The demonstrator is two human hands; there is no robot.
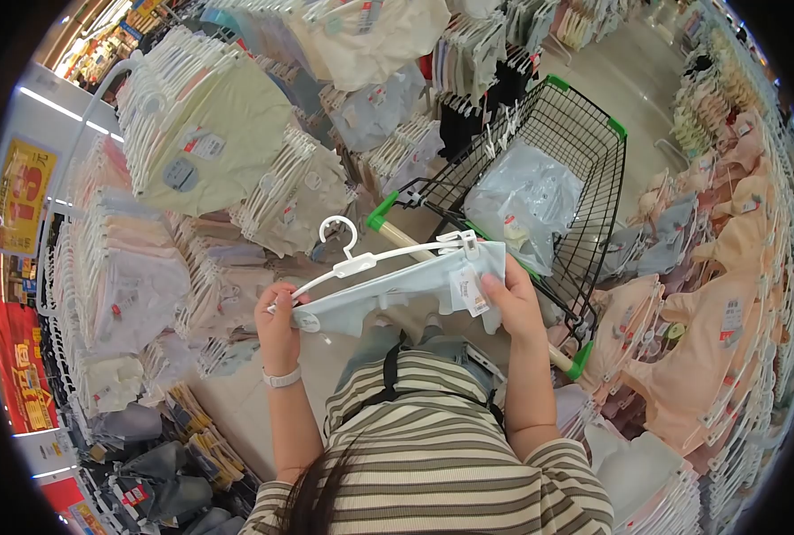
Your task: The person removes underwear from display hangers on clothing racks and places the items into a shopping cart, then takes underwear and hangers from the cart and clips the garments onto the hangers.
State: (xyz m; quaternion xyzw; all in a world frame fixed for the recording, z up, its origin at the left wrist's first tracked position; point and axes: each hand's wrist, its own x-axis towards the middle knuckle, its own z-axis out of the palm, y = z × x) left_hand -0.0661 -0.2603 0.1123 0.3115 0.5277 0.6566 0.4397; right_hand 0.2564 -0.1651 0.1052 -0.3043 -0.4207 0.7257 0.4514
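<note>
Pale blue underpants (388, 292) hang on a white plastic hanger (354, 264) in front of my body. My left hand (279, 325) is closed on the hanger's left end, where the cloth's corner meets it. At the other side, my right hand (515, 303) pinches the underpants' right edge, beside a white paper tag (470, 292). A white clip (458, 241) joins the cloth to the hanger's right end. The hanger's hook points up and away from me, free of any rail. A round sticker (306, 321) sits near my left fingers.
A black wire shopping cart (613, 178) with green corners stands ahead to the right, holding a clear plastic bag (531, 192) of pale goods. Racks of hanging underpants (228, 134) rise on the left. Peach bras (695, 357) line the right side.
</note>
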